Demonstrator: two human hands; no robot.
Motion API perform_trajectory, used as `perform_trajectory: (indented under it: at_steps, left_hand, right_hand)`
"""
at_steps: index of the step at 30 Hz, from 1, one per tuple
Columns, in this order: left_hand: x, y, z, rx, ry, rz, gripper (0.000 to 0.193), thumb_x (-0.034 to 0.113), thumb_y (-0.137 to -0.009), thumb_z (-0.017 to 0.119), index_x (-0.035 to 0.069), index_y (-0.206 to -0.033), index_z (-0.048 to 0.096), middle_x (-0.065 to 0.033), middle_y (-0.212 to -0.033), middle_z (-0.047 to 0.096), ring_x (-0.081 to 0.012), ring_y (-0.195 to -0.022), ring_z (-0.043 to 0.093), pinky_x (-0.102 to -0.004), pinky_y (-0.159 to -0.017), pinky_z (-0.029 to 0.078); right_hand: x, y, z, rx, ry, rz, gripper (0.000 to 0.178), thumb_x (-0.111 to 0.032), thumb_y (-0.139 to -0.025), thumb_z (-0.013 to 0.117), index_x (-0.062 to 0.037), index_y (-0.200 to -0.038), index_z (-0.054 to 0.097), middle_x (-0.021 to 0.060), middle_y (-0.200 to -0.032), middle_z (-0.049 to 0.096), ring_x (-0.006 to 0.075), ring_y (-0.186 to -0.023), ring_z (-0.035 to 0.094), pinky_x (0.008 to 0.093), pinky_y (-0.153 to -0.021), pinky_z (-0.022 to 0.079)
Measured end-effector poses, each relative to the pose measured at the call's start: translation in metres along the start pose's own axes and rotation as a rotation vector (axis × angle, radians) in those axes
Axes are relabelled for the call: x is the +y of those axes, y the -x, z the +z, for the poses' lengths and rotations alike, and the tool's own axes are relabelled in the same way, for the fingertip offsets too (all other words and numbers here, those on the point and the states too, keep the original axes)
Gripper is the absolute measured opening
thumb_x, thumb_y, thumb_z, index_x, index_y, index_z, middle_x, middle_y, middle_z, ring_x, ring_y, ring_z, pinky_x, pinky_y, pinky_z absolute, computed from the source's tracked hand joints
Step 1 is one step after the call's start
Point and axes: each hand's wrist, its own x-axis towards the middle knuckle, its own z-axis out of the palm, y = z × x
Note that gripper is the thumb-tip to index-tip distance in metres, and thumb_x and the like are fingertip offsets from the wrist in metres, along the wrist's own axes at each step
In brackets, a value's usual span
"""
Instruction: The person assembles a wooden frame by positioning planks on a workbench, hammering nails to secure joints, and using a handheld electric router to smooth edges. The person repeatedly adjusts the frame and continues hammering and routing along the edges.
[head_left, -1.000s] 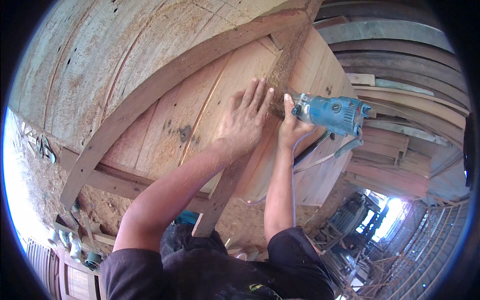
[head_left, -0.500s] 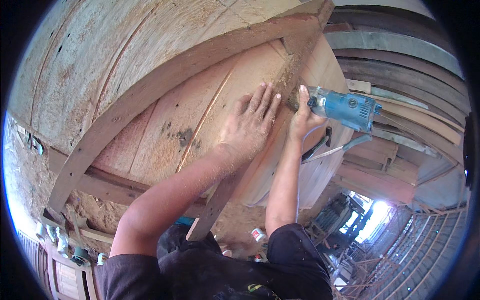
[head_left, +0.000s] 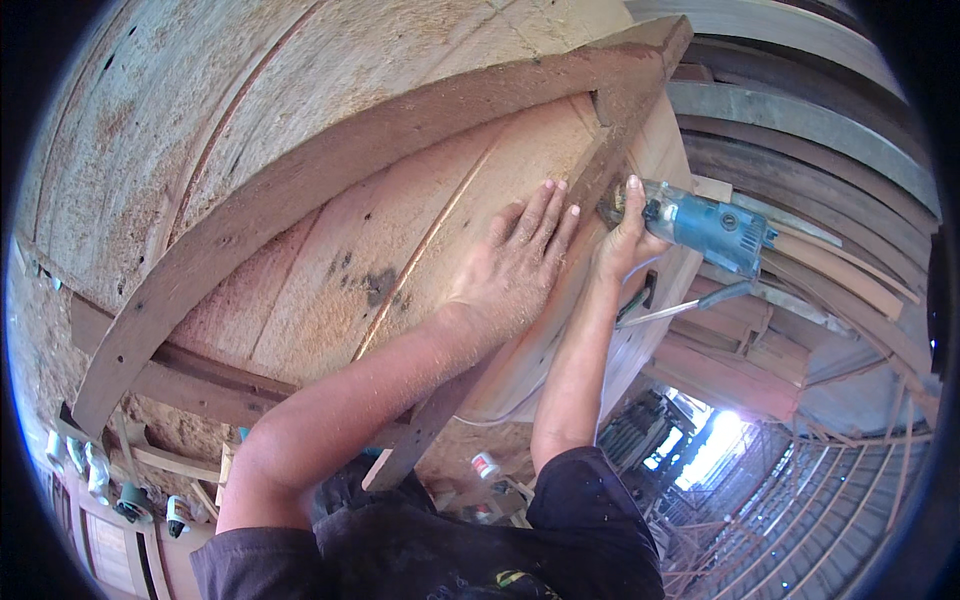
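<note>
My right hand (head_left: 625,248) is wrapped round the front of a blue trim router (head_left: 715,232), its thumb along the tool. The router lies on its side, its base end against the edge of a straight wooden beam (head_left: 622,140). How its bit meets the wood is hidden. My left hand (head_left: 515,262) lies flat with fingers stretched out, on the plank panel (head_left: 435,215) beside the beam. Sawdust clings to its fingers and forearm. A curved wooden rib (head_left: 300,170) arches over the panel and meets the beam at its upper end.
A dark-handled tool (head_left: 722,293) with a pale shaft shows below the router. Long curved boards (head_left: 800,120) are stacked at the right. Sawdust-covered planking (head_left: 190,110) fills the upper left. On the ground below lies a small white and red container (head_left: 485,465).
The whole view has shifted a little, so beam, router and hands appear slightly lower and further right. Less loose sawdust shows on the beam near the router. Both hands keep their hold and pose.
</note>
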Motion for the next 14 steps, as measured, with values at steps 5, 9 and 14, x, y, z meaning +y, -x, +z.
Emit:
perform_trajectory:
  at_steps: [5,9,14]
  left_hand:
    - [-0.001,0.001,0.004,0.032,0.009,-0.002,0.071,0.024,-0.104,0.053,0.0,-0.17,0.037,-0.0227,-0.18,0.028,-0.0318,-0.17,0.023,-0.049,-0.132,0.026]
    - [-0.001,0.001,0.003,0.021,-0.003,-0.001,0.072,0.024,-0.104,0.054,0.0,-0.17,0.037,-0.0229,-0.18,0.028,-0.0323,-0.169,0.024,-0.049,-0.132,0.026]
    - [0.0,0.001,0.004,0.012,0.003,-0.01,0.074,0.024,-0.103,0.056,0.001,-0.17,0.035,-0.0201,-0.182,0.024,-0.0316,-0.171,0.02,-0.0494,-0.133,0.025]
  right_hand:
    - [0.003,-0.002,0.003,0.012,-0.016,0.001,0.041,0.007,-0.092,0.085,0.0061,-0.127,0.062,0.0158,-0.117,0.072,0.0197,-0.096,0.073,0.0332,-0.084,0.065]
    - [0.006,-0.003,0.001,0.011,-0.025,-0.017,0.041,0.007,-0.092,0.085,0.006,-0.126,0.062,0.0153,-0.117,0.072,0.0194,-0.097,0.073,0.0328,-0.083,0.064]
    - [0.013,-0.008,-0.002,-0.006,0.012,0.006,0.043,0.007,-0.092,0.085,0.0041,-0.128,0.062,0.0158,-0.121,0.071,0.0197,-0.099,0.072,0.0328,-0.086,0.064]
